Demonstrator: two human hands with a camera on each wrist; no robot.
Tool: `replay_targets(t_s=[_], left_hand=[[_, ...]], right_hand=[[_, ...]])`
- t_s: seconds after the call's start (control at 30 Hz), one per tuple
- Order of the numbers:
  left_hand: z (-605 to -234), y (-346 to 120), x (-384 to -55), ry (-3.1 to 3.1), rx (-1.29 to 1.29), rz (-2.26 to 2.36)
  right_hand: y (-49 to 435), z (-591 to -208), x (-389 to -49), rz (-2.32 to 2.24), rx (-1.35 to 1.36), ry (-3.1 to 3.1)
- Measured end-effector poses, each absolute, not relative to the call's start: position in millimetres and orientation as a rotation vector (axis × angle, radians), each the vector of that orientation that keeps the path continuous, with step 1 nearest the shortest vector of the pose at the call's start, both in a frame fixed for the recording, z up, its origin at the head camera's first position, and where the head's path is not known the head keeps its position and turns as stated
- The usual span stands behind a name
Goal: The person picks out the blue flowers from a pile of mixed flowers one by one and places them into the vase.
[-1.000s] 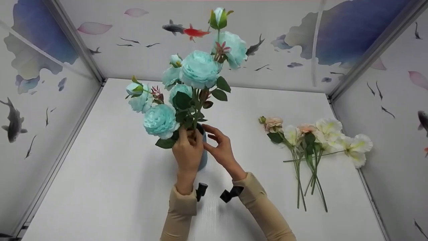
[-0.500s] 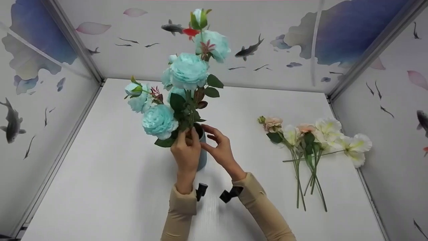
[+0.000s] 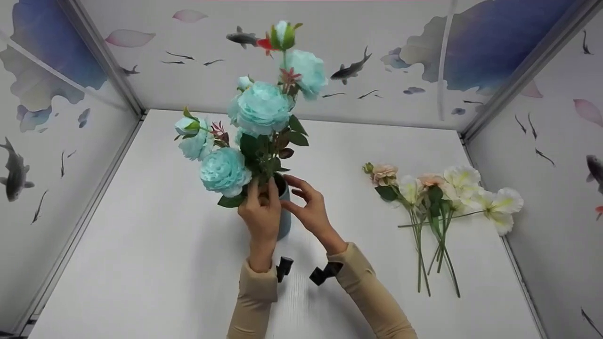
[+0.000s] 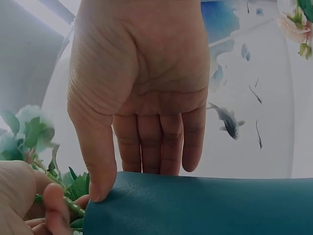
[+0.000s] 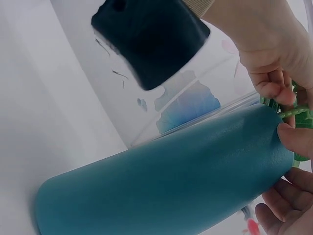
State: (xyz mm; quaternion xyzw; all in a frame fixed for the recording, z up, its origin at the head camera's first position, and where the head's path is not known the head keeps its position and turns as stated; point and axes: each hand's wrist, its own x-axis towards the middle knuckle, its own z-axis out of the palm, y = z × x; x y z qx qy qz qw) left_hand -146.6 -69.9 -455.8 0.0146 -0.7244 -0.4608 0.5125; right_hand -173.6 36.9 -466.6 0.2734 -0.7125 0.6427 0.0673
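A blue-teal vase stands upright on the white table, and shows as a smooth cylinder in the right wrist view. My left hand is at the vase's mouth, pinching a green peony stem by the rim. Above rise pale-blue artificial peonies with buds and dark green leaves; a lower bloom leans left. My right hand grips the vase's rim, thumb on the near side and fingers curved behind, as the left wrist view shows. The stem ends are hidden by hand and vase.
To the right on the table lie several cut artificial flowers: peach blooms and white-yellow ones, their long stems pointing toward the front. Printed walls enclose the back and both sides. A black wrist camera sits by each cuff.
The taller peonies have swung to the left and, in the last half second, sunk a little. My left hand has shifted slightly left with the stem. The right hand has stayed at the rim.
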Motion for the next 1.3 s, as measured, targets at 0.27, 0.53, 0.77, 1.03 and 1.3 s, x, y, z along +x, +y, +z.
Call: replay_targets(t_s=[0.27, 0.53, 0.77, 1.03, 1.3], left_hand=[[-455.2, -68.1, -145.7, -1.708, 0.066, -1.090], [-456.0, -70.9, -146.3, -1.692, 0.049, -1.087], [-459.6, -70.2, -144.8, -1.661, 0.069, -1.068], [-465.5, -66.6, -143.1, -1.655, 0.094, -1.085], [-466.2, -68.5, -142.0, -1.654, 0.081, -1.050]], right_hand=[[37.4, -477.2, -179.1, 1.968, 0.815, -2.131], [36.2, -453.2, -166.8, 1.967, 0.823, -2.150], [36.7, -454.1, -166.7, 1.953, 0.810, -2.152], [36.4, -453.2, -165.7, 1.916, 0.792, -2.178], [35.5, -452.8, -163.3, 1.947, 0.697, -2.191]])
